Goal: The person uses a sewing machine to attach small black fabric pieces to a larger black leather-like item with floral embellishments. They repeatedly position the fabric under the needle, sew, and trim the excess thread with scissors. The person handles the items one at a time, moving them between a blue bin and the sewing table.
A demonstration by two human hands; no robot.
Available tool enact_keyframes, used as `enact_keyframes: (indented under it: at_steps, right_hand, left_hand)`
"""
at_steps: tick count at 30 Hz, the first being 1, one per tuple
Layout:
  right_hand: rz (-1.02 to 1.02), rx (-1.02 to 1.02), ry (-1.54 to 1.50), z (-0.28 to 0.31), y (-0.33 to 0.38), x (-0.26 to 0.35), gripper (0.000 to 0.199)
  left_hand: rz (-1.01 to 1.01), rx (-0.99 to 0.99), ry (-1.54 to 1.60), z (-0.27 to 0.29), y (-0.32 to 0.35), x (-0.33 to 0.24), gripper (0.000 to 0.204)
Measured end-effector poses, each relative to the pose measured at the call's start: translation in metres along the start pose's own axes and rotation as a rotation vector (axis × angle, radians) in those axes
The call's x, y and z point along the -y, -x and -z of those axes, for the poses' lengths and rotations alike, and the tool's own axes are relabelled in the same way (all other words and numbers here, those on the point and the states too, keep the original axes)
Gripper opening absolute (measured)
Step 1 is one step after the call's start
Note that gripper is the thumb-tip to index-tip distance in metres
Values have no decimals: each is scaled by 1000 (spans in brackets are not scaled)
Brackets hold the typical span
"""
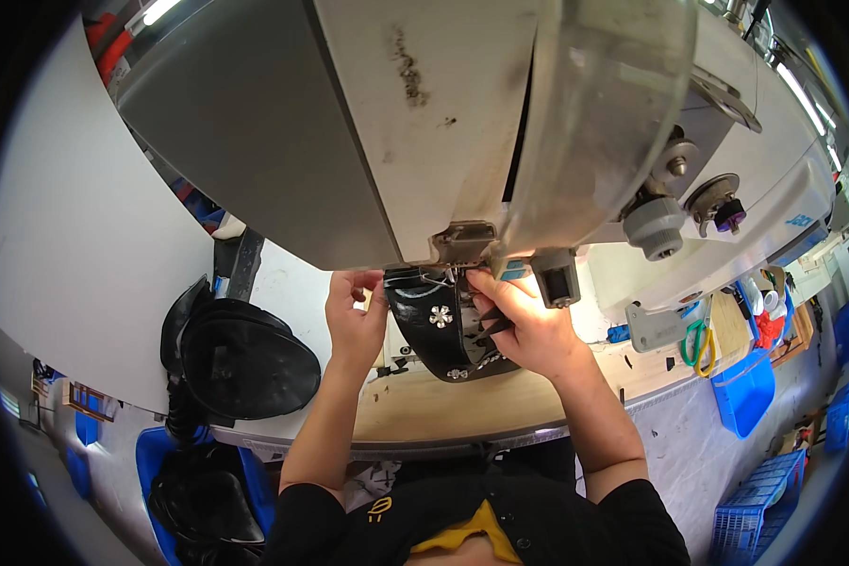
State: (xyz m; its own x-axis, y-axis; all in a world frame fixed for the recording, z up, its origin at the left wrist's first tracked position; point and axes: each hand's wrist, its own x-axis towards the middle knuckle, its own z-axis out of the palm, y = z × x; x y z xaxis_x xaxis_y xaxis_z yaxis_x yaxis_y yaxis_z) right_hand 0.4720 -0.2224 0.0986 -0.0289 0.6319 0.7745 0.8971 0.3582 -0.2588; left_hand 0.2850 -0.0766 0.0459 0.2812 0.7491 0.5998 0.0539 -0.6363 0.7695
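Observation:
Under the head of a sewing machine (pixel 462 247) lies a glossy black leather-like piece (pixel 417 325) that curves down toward me. Silver flower ornaments (pixel 441 316) are fixed to its face, and a sparkling trim runs along its lower right edge. My left hand (pixel 357 316) has its fingers closed at the piece's left edge, close to the needle area. On the other side my right hand (pixel 528 321) grips the right edge, its index finger reaching in by the presser foot. A dark pointed part sticks out between its fingers; I cannot tell what it is. The needle itself is hidden.
Black glossy pieces (pixel 245 358) are stacked on the table at left, above a blue bin (pixel 156 491) holding more. On the right lie scissors with green and yellow handles (pixel 700 347), beside a blue tray (pixel 745 391). A blue crate (pixel 755 509) stands lower right.

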Motion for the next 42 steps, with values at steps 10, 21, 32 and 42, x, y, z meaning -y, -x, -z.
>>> enact_keyframes:
  at_steps: [10, 21, 32, 42]
  right_hand:
    - [-7, 27, 0, 1, -1, 0, 46]
    - [108, 3, 188, 28, 9, 49, 38]
    - [45, -95, 424, 143, 29, 25, 35]
    - [-776, -1021, -180, 430, 104, -204, 37]
  left_hand:
    - [-412, 249, 99, -20, -43, 0, 38]
    - [-884, 187, -191, 4, -15, -69, 36]
    - [-795, 316, -357, 7, 1, -78, 45]
    - [-758, 345, -321, 2, 1, -75, 45]
